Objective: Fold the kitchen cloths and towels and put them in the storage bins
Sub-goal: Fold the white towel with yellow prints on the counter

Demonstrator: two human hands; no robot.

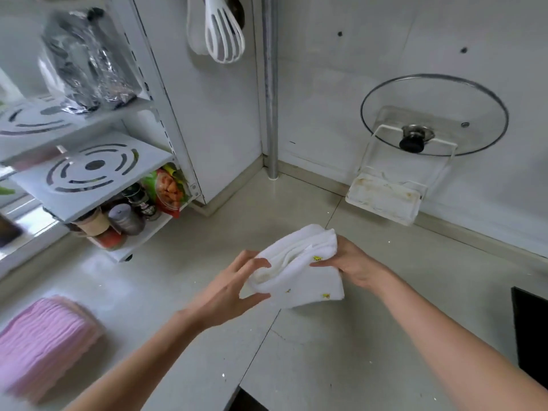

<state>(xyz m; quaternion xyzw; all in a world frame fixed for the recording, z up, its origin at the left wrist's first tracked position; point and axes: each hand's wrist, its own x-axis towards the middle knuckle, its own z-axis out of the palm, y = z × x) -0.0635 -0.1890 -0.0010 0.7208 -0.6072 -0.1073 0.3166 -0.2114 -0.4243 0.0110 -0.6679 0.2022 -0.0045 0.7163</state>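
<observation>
Right now, in the head view, both bare hands hold a folded white towel (299, 271) just above the pale countertop (184, 262), near the middle of the picture. The right hand (354, 262) grips the towel's right edge, its thumb lying on top of the cloth and its fingers hidden behind the fold. The left hand (234, 289) meets the towel's left end with fingers spread and gently curved, the thumb underneath and the fingertips touching the bunched layers; it looks like a light pinch rather than a firm clench. The towel carries a few small yellow marks on its near face, and its upper part is doubled over in several soft layers.

At the lower left, a stack of pink cloths (44, 342) lies on the countertop, well apart from the hands and blurred. At upper left, a white shelf rack (89, 173) holds jars and packets on its bottom level. A glass pot lid (434, 115) rests in a wall holder on the right wall, above a white drip tray (384, 198). White plastic utensils (221, 28) hang on the back wall beside a metal pipe (270, 84).
</observation>
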